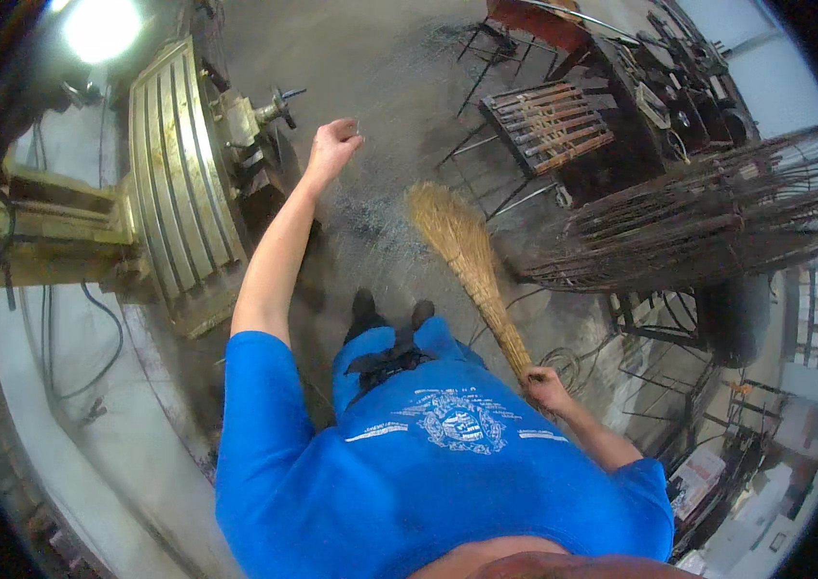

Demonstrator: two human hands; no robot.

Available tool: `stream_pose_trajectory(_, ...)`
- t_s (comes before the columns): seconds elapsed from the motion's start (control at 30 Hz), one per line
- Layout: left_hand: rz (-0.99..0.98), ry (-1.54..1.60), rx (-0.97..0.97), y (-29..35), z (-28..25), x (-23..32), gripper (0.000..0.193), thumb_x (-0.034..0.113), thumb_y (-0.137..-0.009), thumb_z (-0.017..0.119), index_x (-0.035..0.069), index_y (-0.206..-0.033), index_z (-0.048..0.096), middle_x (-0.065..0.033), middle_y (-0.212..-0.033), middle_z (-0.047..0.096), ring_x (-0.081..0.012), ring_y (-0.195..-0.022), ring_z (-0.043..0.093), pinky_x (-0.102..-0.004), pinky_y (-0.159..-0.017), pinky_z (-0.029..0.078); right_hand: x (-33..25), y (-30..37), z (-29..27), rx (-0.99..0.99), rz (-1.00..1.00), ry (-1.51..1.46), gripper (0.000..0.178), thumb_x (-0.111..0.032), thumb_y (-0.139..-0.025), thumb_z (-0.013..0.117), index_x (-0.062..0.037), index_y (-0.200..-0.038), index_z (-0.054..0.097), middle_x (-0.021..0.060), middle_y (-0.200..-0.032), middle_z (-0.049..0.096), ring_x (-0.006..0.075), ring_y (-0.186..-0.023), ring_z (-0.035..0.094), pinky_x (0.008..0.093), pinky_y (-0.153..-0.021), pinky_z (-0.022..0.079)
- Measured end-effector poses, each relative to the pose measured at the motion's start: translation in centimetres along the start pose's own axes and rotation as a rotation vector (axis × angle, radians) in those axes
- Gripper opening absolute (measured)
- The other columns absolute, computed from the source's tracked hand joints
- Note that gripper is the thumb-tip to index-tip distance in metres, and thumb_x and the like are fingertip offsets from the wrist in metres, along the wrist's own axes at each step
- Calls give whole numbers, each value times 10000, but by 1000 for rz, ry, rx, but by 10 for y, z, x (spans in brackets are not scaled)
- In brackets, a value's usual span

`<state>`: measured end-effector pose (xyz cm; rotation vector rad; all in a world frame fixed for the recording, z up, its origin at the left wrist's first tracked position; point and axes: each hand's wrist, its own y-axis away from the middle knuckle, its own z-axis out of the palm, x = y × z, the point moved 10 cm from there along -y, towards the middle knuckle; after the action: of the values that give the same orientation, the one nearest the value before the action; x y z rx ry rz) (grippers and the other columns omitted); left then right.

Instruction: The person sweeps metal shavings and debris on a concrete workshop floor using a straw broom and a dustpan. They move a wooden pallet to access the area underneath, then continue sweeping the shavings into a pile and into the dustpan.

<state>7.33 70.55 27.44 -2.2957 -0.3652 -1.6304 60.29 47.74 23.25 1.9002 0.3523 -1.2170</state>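
Straw broom: one (471, 265), slanting over the floor (360, 58) between the right edge of the slotted machine bed (187, 145) and the near corner of the bar rack (546, 125); whether its bristles touch down, I cannot tell.
Right hand: fingers clamped round the upper handle (549, 390).
Left hand: raised, fingers curled inward near the handwheel (277, 108); whether they pinch anything, I cannot tell (334, 147).
Shavings risk: the grey metal shavings (385, 220) could scatter if the bristles flick hard, or slide underfoot if stepped on.
Rack risk: a wide swing rightward might snag straw on the rack's thin legs.
Handwheel risk: drawing the left arm sideways carelessly could knock it on the protruding crank.
Cable risk: the loops near the handle (573, 367) might catch a foot.
Count: one broom, two hands, two shoes (363, 304), one machine bed, one bar rack, one handwheel plainly visible, at least two shaving patches.
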Motion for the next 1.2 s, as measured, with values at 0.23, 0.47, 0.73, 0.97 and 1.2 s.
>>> stream_pose_trajectory(0.23, -157, 54, -157, 25, 16, -8, 461, 49, -706, 536, -38, -1152, 462, -157, -1115, 529, -234, -958, 554, -296, -759, 454, -4, -60, 1, 50, 119, -395, 79, -55, -701, 464, -56, -766, 511, 23, -679, 506, 123, -589, 531, 246, -509, 435)
stream_pose_trajectory(0.47, -116, 132, -161, 27, 18, 3, 403, 50, -711, 541, -39, -1103, 509, -146, -1081, 551, -202, -952, 549, -285, -800, 434, 7, -70, 9, 89, 308, -667, 93, -123, -713, 452, -79, -792, 471, 87, -710, 535, 194, -551, 565, 304, -447, 469)
stream_pose_trajectory(0.73, -114, 168, -170, -2, 19, 22, 289, 51, -711, 559, -58, -978, 564, -110, -822, 624, -145, -747, 593, -244, -650, 466, 37, -70, 25, 177, 385, -896, 177, -195, -708, 428, -90, -850, 430, 177, -740, 528, 265, -606, 559, 360, -434, 474)
stream_pose_trajectory(0.97, -170, 285, -166, -22, 30, -34, 268, 54, -705, 588, -71, -941, 565, -111, -791, 618, -140, -688, 604, -240, -605, 467, 64, -28, 39, 403, 442, -805, 229, -173, -709, 395, -63, -885, 490, 152, -758, 548, 253, -604, 533, 341, -524, 454)
stream_pose_trajectory(1.2, -151, 193, -165, -69, 80, -40, 191, 81, -690, 619, -41, -836, 598, -101, -710, 622, -152, -631, 607, -267, -582, 472, 260, 7, -20, 519, 348, -698, 180, -149, -735, 393, -22, -745, 518, 90, -787, 539, 205, -771, 497, 303, -719, 404)
